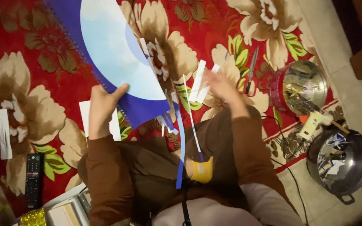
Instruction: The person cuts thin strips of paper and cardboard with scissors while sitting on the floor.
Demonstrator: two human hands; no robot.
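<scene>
— What can't you make out?

— The right hand (219,86), centre of the frame, is blurred; white paper strips (198,79) sit at its fingers, but I cannot tell whether it grips them. The blue sheet (105,46) runs off the top edge.

— And the sheet itself?

— Upper left to centre: dark blue with a pale curved area, a spiral-like edge. The left hand (103,106) pinches its lower edge, thumb on top. Thin blue and white strips hang below.

— Around it?

— Red floral carpet (34,62), scissors (251,67) upper right, a glue gun (313,121), a steel pot (340,161), a remote (33,178) lower left.
</scene>
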